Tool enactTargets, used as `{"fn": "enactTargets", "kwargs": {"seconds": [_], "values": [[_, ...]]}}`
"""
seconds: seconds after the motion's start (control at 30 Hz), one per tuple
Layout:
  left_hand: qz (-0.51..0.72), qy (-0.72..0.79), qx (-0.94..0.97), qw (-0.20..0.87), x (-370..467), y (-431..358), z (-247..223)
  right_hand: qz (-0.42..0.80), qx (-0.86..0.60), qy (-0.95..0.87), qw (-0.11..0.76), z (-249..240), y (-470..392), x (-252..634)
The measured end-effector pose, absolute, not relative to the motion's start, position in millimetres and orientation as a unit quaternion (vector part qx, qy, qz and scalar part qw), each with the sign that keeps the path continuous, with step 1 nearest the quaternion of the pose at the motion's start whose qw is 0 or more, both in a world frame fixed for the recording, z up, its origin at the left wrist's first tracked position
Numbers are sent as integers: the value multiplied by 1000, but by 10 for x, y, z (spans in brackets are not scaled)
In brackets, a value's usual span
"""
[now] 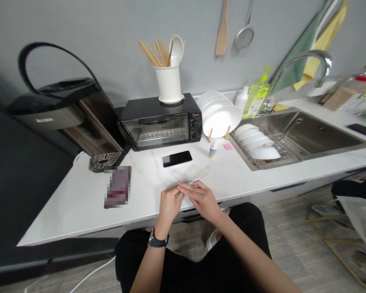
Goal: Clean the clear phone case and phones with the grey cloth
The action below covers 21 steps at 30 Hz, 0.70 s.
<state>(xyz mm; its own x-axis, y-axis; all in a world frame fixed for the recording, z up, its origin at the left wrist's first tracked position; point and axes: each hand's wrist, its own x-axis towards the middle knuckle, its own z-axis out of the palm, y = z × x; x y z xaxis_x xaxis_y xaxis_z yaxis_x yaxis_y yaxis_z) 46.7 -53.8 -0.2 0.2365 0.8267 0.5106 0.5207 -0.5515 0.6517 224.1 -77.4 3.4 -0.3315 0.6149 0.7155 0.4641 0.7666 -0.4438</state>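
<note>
Got left hand (170, 199) and right hand (203, 199) together near the front edge of the white countertop (79, 213), curled in around a slim greyish item (178, 194), mostly covered; can't tell how firmly gripped, or by which hand. Note clear plastic piece (203, 174) just past the right fingers, short of the smartphone (177, 159) and small white-capped bottle (212, 150). For close finger work, probably best to brace wrists, steady with one hand, use light fingertip pressure, and keep back from the edge against drops.
</note>
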Motion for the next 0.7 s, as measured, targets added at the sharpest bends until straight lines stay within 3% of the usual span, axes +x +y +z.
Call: {"fn": "enactTargets", "kwargs": {"seconds": [0.2, 0.43, 0.53, 0.7], "values": [[451, 443, 734, 249, 518, -552, -10, 42, -433, -764, 476, 83, -562, 2679], [456, 451, 726, 247, 536, -551, -33, 23, -527, -677, 513, 74, -515, 2629], [455, 447, 729, 248, 534, -550, -26, 33, -517, -680, 519, 32, -636, 2383], [427, 480, 740, 202, 488, -547, -21, 78, -437, -776, 449, 5, -857, 2032]]}}
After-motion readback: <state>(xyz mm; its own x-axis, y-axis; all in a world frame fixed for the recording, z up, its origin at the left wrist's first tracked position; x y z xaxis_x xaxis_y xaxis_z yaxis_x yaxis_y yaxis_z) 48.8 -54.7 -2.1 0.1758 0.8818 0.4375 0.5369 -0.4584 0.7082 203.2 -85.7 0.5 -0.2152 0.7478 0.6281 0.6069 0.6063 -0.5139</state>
